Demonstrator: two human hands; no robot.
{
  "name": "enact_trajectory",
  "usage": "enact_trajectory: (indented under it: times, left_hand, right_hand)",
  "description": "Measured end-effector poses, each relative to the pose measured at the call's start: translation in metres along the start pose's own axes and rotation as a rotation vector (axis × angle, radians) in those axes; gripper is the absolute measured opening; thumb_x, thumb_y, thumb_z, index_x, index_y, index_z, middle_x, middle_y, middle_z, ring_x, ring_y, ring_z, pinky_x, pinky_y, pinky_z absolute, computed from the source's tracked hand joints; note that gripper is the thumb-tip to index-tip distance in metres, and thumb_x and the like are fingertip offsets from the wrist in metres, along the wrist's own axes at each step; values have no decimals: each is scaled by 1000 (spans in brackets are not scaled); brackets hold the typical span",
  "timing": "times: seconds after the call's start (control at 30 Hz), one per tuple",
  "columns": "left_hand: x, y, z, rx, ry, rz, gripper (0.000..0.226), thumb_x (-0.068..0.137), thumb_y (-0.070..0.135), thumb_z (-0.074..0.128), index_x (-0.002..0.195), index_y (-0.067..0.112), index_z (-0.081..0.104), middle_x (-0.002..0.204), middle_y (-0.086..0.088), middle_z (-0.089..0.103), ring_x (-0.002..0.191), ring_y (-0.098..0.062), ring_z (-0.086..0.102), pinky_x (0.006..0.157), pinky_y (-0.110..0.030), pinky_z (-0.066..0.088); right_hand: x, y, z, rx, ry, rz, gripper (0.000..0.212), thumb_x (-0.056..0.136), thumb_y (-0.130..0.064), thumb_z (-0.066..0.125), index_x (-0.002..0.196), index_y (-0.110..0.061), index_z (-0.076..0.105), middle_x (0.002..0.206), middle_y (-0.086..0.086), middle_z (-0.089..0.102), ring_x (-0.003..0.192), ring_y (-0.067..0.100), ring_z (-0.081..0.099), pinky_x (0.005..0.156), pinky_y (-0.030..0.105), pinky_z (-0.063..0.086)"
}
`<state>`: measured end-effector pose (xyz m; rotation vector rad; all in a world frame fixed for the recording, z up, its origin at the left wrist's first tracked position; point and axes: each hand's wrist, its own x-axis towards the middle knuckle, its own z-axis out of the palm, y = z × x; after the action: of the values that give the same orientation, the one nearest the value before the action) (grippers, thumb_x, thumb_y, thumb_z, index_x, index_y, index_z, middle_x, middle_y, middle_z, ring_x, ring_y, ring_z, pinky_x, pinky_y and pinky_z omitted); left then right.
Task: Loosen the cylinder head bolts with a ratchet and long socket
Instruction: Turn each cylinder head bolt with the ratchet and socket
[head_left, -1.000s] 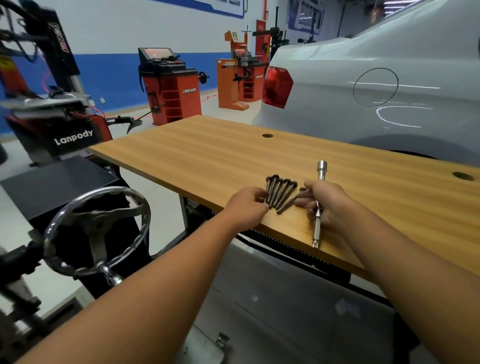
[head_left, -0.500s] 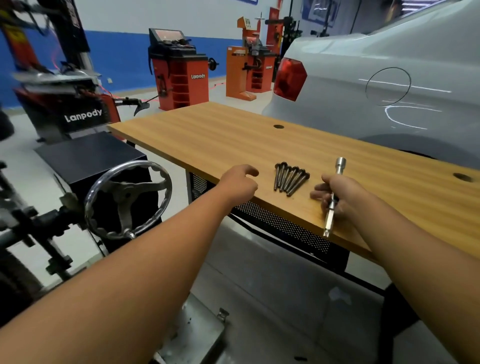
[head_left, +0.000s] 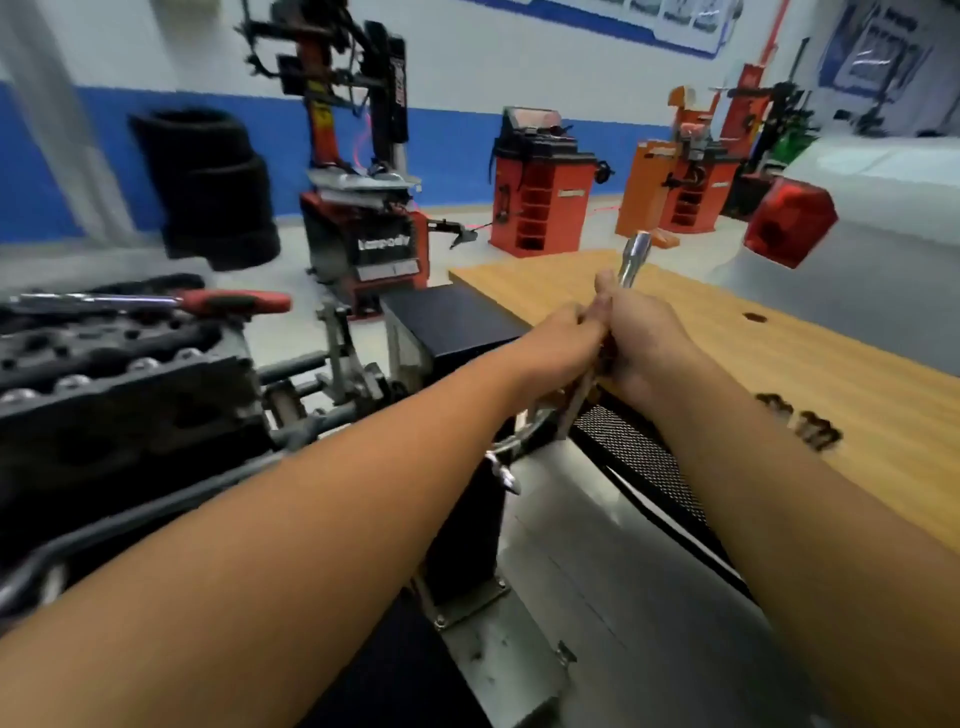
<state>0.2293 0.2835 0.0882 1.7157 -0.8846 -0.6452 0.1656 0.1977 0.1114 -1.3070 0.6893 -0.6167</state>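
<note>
1. Workshop bay with a white-and-blue wall (head_left: 467, 93), pale floor, much motion blur throughout.
2. Wooden counter (head_left: 810, 364) running from centre to right edge, with a dark round hole in its top.
3. Row of dark bolts (head_left: 802, 422) lying on the counter near its front edge, right of the hands, blurred.
4. Long socket (head_left: 635, 259), silvery, raised above the counter's near corner, tilted with its open end up and away.
5. Right hand (head_left: 641, 343) gripping the long socket, fingers curled round the shaft below the exposed upper end.
6. Left hand (head_left: 563, 338) pressed against the right hand, fingers curled at the same tool; exact hold not clear through the blur.
7. Lower metal end of the tool poking out beneath the two hands, over the counter's edge.
8. Cylinder head (head_left: 119, 379) at far left, dark, with rounded shiny spots along its top, well apart from the hands.
9. Ratchet (head_left: 156, 301) with a red handle resting across the top of the cylinder head, untouched.
10. Chrome handwheel (head_left: 511, 447) partly hidden below the forearms, beside a black box (head_left: 457, 322) at the counter's left end.
11. Tyre changer (head_left: 363, 208) in red and black behind, stacked tyres (head_left: 208, 187) to its left.
12. Red wheel balancer (head_left: 540, 192) and orange machines (head_left: 685, 182) further back.
13. White car (head_left: 883, 218) at right, red tail light towards the counter.
</note>
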Motion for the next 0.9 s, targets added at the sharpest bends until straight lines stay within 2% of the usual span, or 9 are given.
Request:
enact_trajectory:
  times: [0.1,0.2,0.3,0.4,0.5,0.6,0.73,0.83,0.9]
  left_hand:
    - [-43,-5,-90,6,401,104,32,112,46,37,122,21,53,107,-7,69,87,-25,64,75,-39,50]
    - [-109,-19,-192,60,798,109,35,112,43,39,93,20,57,85,-10,61,79,-27,60,71,-43,42]
    - [-195,-35,-275,-22,1106,124,46,109,54,42,79,21,52,67,-1,49,58,-18,50,53,-31,39]
    - [-278,-48,-339,-308,1333,226,41,111,52,37,86,22,47,63,4,41,46,-9,33,39,-25,28]
    - [-334,-56,-383,-397,1482,277,31,115,40,32,96,21,48,67,3,50,54,-13,45,52,-29,42]
    - [-360,-64,-409,-343,1544,284,23,116,26,32,100,22,49,81,-3,60,70,-16,60,68,-31,51]
    - [-358,-82,-424,-208,1499,258,22,115,20,34,102,27,50,95,-3,74,92,-20,76,82,-35,54]
    - [-343,-93,-430,-141,1511,247,21,114,19,39,102,31,51,98,0,78,98,-16,78,81,-34,55]
    - [-336,-101,-434,-96,1528,221,20,113,18,44,100,31,51,93,2,78,97,-14,78,75,-31,54]
  right_hand:
    - [-26,-13,116,-242,-193,-255,55,103,-63,42,88,-18,69,84,-4,77,78,12,71,72,32,50]
    - [-46,-9,203,-500,-401,-467,71,102,-70,32,71,-18,68,74,-2,75,79,17,71,74,35,49]
    - [-52,10,260,-757,-446,-664,49,99,-60,51,80,-19,69,86,5,70,98,33,66,78,37,45]
    - [-59,23,304,-1094,-501,-877,31,93,-55,62,104,-28,71,109,6,72,110,35,62,87,44,51]
    - [-68,30,340,-1287,-590,-983,31,95,-61,57,96,-31,65,107,5,70,107,34,62,85,45,48]
    - [-73,34,368,-1453,-552,-1101,43,96,-66,51,92,-25,63,94,5,66,92,32,61,76,43,40]
    - [-74,32,394,-1451,-679,-989,45,97,-58,61,80,-16,56,81,4,60,74,23,55,64,36,42]
    - [-69,21,401,-1425,-809,-878,44,93,-51,73,84,-9,64,83,10,65,79,28,61,75,41,54]
    - [-65,16,400,-1439,-857,-858,42,92,-48,74,87,-7,68,87,12,68,85,30,64,80,41,55]
